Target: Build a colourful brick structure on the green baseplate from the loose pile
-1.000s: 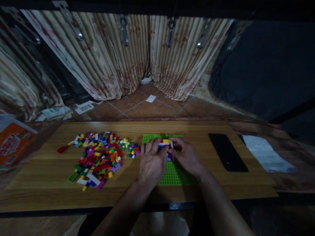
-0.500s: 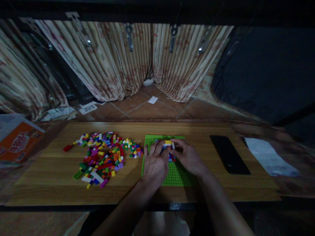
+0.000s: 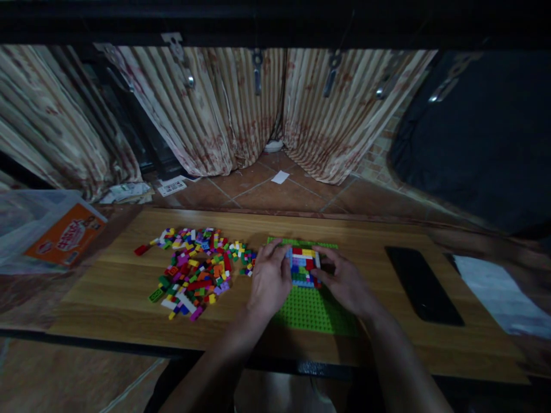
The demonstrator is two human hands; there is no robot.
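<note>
A green studded baseplate (image 3: 310, 310) lies on the wooden table (image 3: 107, 287). On its far half stands a small block of many-coloured bricks (image 3: 303, 267). My left hand (image 3: 269, 281) rests on the plate's left side, fingers curled against the left edge of the brick block. My right hand (image 3: 344, 284) presses its fingers against the block's right edge. The two hands flank the block, and its top shows between them. A loose heap of coloured bricks (image 3: 196, 269) is spread on the table left of my left hand.
A black phone (image 3: 424, 284) lies flat on the table to the right, with a white sheet (image 3: 499, 292) beyond it. An orange box in a clear bin (image 3: 64, 235) sits far left. Striped curtains (image 3: 224, 115) and a tiled floor lie behind the table.
The camera has swung left and down a little. My hands have drawn slightly apart, so more of the brick block's top shows between them.
</note>
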